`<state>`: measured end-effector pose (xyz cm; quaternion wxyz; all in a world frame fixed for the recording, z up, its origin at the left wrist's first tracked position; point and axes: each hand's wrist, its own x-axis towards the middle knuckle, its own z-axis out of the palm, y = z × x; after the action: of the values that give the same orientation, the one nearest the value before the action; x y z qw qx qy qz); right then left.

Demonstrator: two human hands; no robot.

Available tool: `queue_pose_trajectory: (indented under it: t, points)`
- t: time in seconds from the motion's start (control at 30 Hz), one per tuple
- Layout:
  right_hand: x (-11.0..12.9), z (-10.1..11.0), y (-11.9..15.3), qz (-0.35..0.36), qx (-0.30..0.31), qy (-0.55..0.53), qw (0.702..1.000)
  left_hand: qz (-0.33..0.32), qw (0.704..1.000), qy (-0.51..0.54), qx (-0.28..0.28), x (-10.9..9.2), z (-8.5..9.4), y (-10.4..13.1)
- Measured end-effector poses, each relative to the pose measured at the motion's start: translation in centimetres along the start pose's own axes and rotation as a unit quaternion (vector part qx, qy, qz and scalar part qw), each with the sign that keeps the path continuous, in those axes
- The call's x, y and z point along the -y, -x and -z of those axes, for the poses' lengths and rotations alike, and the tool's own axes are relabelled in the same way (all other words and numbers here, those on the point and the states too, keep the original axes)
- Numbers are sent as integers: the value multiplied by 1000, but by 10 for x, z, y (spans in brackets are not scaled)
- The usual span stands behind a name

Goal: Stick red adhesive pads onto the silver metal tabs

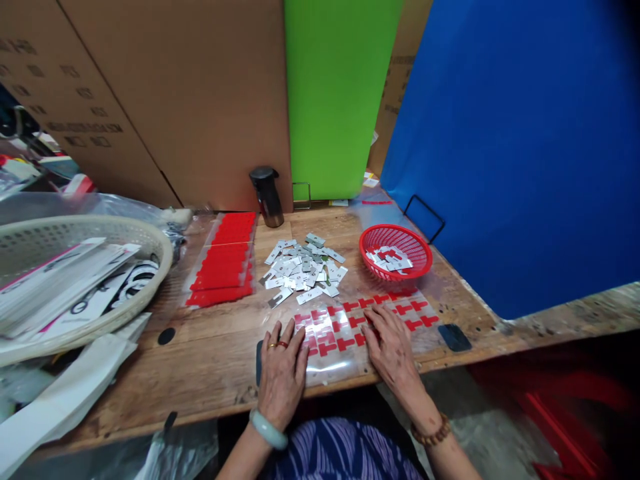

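A clear plastic sheet (333, 371) with rows of red T-shaped pieces lies flat near the table's front edge. My left hand (283, 370) rests palm down on its left end, fingers stretched forward, two rings showing. Farther right, my right hand (393, 347) lies on the sheet over some red pieces, its fingers spread. Neither hand holds anything. Beyond the sheet is a loose pile of small silver metal plates (305, 267). A red basket (429, 260) at the back right has more plates and some red bits inside.
Stacked red strips (223, 260) in clear plastic lie left of the pile. A dark bottle (269, 197) stands behind. A large pale basket (165, 257) with printed cards is at far left. Brown, green (335, 93) and blue (510, 153) panels stand at the back and right.
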<state>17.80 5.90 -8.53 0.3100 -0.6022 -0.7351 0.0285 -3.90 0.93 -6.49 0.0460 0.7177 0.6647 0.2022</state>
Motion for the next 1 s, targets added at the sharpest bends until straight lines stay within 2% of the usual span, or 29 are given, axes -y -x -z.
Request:
queue_pose_trajectory:
  t: [0.27, 0.4, 0.53, 0.77, 1.0]
  points:
    - [18, 12, -20, -31, 11, 8, 999, 0, 1000, -27, -2, -2, -2, -1]
    - [33, 11, -41, 15, 5, -30, 999, -4, 1000, -29, -12, -2, -3, 0]
    - [48, -3, -59, 81, 20, -88, 993, -1, 1000, -22, -17, -3, -2, 0]
    - [87, -38, -82, 221, 110, -165, 955, 8, 1000, -18, -16, -6, -2, 0]
    - [117, -68, -104, 277, 210, -149, 926, 14, 1000, -7, -10, -6, -2, 1]
